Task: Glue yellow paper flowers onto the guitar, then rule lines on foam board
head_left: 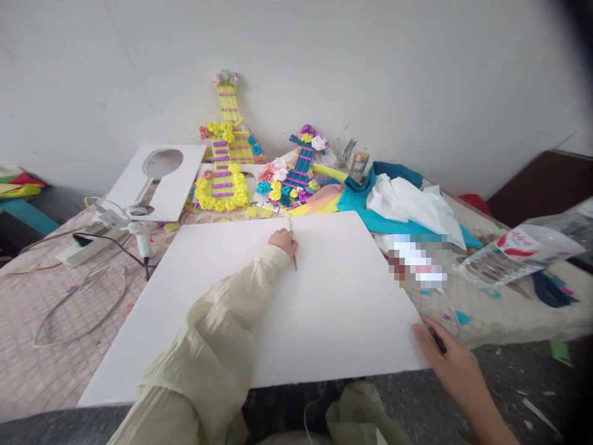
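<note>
A large white board [324, 309] lies flat on the table in front of me. My left hand [283, 240], in a pale green sleeve, reaches across to the board's far edge. It is closed round a pencil [293, 253] whose tip touches the board. My right hand [447, 355] is at the board's near right corner, thumb on top and fingers curled at the edge, gripping it.
Behind the board stand two paper guitars with flowers, one yellow [225, 167] and one blue [301, 164]. A cut-out white board [180, 185], glue gun [143, 238] and power strip [88, 244] with cables lie left. Right are teal and white paper [407, 198], a jar [359, 164] and a plastic bottle [519, 253].
</note>
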`<act>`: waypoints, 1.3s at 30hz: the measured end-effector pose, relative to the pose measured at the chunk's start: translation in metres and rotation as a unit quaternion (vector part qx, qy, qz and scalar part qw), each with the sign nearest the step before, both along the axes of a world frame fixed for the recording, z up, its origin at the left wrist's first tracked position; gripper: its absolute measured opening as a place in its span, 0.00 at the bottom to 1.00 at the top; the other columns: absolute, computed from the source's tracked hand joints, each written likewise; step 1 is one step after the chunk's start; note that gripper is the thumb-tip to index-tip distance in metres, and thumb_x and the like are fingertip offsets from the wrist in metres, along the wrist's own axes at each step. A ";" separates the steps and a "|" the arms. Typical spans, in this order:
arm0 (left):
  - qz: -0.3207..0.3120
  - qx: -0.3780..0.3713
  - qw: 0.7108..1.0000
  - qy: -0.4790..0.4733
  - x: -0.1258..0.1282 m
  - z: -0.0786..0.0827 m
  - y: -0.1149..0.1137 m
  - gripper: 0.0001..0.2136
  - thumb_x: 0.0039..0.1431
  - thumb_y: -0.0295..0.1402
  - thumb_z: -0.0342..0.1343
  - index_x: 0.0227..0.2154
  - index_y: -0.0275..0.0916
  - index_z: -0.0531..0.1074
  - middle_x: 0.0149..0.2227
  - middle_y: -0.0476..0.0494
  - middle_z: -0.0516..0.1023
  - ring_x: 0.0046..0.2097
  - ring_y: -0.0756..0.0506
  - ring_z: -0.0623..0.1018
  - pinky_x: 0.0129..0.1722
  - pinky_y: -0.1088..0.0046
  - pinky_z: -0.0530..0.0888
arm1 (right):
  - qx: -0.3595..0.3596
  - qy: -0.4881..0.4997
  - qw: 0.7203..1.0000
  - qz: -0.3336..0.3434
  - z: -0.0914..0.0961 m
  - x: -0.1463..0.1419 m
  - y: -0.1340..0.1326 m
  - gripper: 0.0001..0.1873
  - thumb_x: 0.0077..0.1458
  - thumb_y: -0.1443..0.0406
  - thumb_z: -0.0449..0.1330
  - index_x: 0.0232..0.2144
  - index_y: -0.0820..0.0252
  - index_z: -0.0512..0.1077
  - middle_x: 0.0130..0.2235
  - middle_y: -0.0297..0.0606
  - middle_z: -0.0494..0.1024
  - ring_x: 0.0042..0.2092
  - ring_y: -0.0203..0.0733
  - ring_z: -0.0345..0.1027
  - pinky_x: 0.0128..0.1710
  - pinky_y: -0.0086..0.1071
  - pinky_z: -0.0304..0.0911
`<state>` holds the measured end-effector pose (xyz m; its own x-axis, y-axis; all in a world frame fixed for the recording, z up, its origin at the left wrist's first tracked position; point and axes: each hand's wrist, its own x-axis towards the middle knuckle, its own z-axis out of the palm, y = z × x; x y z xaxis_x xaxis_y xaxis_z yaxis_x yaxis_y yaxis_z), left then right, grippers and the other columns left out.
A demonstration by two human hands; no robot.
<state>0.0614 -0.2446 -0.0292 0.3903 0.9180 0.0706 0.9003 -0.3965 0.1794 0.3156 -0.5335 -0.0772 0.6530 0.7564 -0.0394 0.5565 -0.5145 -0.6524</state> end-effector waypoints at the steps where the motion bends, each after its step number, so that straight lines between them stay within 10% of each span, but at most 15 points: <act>1: -0.007 0.010 1.000 -0.002 -0.001 -0.001 -0.001 0.11 0.51 0.31 0.46 0.35 0.39 0.71 0.40 0.40 0.72 0.42 0.42 0.71 0.39 0.67 0.68 | -0.001 0.002 1.000 0.000 0.000 0.000 0.000 0.36 0.42 0.44 0.49 0.45 0.64 0.69 0.38 0.43 0.74 0.38 0.52 0.67 0.38 0.39 0.61; 14: -0.047 0.040 0.998 -0.031 -0.008 -0.021 -0.009 0.20 0.58 0.33 0.38 0.54 0.46 0.58 0.59 0.49 0.58 0.58 0.46 0.58 0.55 0.54 0.47 | 0.009 0.010 1.000 -0.003 -0.005 0.002 -0.002 0.36 0.42 0.44 0.50 0.45 0.64 0.69 0.39 0.43 0.73 0.40 0.51 0.66 0.39 0.39 0.61; 39: -0.033 0.055 0.997 -0.042 -0.008 -0.028 -0.007 0.21 0.56 0.33 0.39 0.54 0.46 0.58 0.59 0.49 0.58 0.58 0.45 0.58 0.54 0.54 0.49 | 0.008 0.000 1.000 0.006 -0.003 0.002 -0.001 0.35 0.43 0.44 0.50 0.43 0.63 0.70 0.37 0.43 0.74 0.39 0.53 0.67 0.36 0.38 0.62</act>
